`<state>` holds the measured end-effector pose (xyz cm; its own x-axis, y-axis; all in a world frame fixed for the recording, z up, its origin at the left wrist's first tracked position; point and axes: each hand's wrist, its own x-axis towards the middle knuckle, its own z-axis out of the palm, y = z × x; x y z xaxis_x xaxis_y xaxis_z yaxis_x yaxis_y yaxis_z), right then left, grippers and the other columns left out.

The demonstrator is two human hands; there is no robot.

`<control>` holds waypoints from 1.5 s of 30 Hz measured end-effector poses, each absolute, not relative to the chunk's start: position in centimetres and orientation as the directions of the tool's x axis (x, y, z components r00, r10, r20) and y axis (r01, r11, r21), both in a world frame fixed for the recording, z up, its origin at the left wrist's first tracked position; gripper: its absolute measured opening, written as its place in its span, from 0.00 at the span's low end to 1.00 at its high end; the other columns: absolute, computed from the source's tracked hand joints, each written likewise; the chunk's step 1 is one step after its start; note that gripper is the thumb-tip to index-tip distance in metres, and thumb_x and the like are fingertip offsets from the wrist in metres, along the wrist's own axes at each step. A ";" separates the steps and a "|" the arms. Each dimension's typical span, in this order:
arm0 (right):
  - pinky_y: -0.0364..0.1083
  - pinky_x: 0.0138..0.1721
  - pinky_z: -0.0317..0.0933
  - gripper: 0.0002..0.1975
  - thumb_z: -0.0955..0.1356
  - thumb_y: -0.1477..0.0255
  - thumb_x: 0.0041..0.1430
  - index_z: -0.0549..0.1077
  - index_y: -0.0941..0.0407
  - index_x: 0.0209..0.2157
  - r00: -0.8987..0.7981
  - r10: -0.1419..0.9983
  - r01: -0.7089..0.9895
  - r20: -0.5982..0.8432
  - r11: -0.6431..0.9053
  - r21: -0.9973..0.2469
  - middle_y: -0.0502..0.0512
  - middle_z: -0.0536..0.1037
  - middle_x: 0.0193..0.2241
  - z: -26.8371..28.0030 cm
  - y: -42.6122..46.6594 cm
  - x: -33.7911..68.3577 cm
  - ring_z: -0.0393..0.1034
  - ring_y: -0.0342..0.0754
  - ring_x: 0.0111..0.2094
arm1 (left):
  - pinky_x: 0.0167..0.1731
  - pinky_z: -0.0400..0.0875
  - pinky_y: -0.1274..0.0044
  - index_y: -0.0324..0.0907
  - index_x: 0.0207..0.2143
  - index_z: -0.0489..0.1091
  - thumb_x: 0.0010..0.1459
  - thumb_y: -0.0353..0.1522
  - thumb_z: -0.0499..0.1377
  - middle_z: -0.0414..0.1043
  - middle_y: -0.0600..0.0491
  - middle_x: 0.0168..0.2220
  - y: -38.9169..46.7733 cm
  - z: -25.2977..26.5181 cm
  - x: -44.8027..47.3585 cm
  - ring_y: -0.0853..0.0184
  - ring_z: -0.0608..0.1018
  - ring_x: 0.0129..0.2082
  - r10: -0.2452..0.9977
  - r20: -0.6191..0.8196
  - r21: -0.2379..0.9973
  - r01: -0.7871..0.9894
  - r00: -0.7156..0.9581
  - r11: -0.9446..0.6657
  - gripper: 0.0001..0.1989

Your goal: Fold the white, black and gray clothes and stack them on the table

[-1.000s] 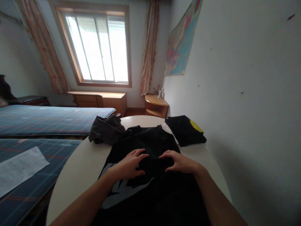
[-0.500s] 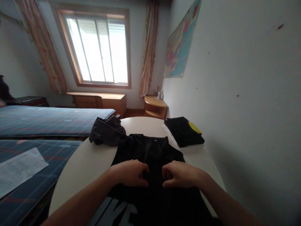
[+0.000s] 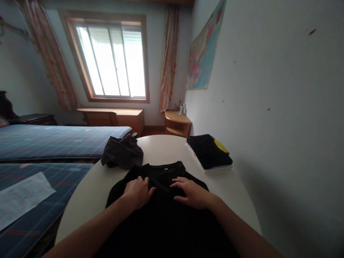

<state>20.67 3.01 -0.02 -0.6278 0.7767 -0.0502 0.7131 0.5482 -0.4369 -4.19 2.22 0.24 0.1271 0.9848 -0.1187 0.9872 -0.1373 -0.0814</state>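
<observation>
A black T-shirt [image 3: 166, 222] lies spread on the round table, its neckline at the far end and its lower part running out of view toward me. My left hand [image 3: 138, 191] rests on the shirt's upper left, below the collar, with fingers apart. On the upper right of the shirt lies my right hand [image 3: 190, 191], its fingers stretched out and spread. Neither hand grips the cloth. A crumpled dark grey garment [image 3: 122, 152] sits just beyond the shirt's left shoulder. To the far right is a folded black garment with a yellow patch [image 3: 208, 150], on a thin white layer.
The cream round table [image 3: 80, 204] stands close to the white wall [image 3: 290, 143] on the right. Plaid mattresses [image 3: 64, 141] are at the left, a paper sheet [image 3: 25, 197] on the nearer one. A wooden corner shelf [image 3: 177, 117] stands beyond the table.
Both hands have gone from curled to opened out on the shirt. The shirt now lies flatter and wider, its left shoulder spread out, and the pale print near me no longer shows.
</observation>
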 end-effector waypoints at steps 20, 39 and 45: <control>0.50 0.51 0.62 0.16 0.60 0.73 0.66 0.73 0.55 0.50 -0.167 0.880 0.854 0.445 0.354 -0.381 0.58 0.79 0.44 -1.1 8.5 24.0 0.73 0.51 0.46 | 0.62 0.51 0.49 0.48 0.67 0.55 0.67 0.48 0.46 0.49 0.48 0.70 6.2 -4.8 -0.2 0.46 0.52 0.69 0.951 0.112 0.133 0.944 0.288 -0.301 0.30; 0.51 0.51 0.59 0.22 0.60 0.81 0.58 0.73 0.57 0.51 -0.009 0.842 0.974 0.539 0.129 -0.187 0.61 0.75 0.45 0.4 6.5 26.4 0.67 0.55 0.48 | 0.57 0.54 0.48 0.45 0.69 0.51 0.63 0.40 0.50 0.54 0.35 0.67 4.0 -3.4 -0.2 0.39 0.60 0.64 0.989 0.070 0.031 0.991 0.127 -0.130 0.33; 0.54 0.60 0.50 0.17 0.63 0.71 0.64 0.74 0.52 0.53 -0.400 0.845 0.876 0.354 0.467 -0.124 0.58 0.73 0.54 -1.1 5.7 22.5 0.63 0.54 0.57 | 0.56 0.51 0.50 0.45 0.66 0.59 0.59 0.39 0.54 0.64 0.33 0.61 3.0 -2.2 0.3 0.36 0.65 0.61 0.987 0.093 -0.081 0.989 0.134 -0.126 0.32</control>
